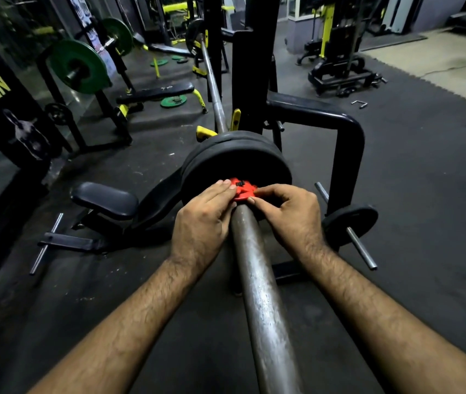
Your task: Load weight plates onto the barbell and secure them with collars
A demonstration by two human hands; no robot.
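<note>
Two hands put a red collar on the bar in a dim gym.

The floor (396,172) is dark rubber mat, with a pale patch far off on the right. Green plates (79,66) sit on racks at the left, and one small black plate (349,223) hangs on a peg at the right. The barbell (257,280) runs away from the person, resting on a black rack (247,81). Black weight plates (234,160) sit on it, and the red collar (241,190) is on the bar right against them. The left hand (202,223) lays flat fingers on the collar. The right hand (291,214) pinches it with curled fingers. The hands hide much of the collar, so its latch may be open or closed. Yellow letters at the left are cut off.
</note>
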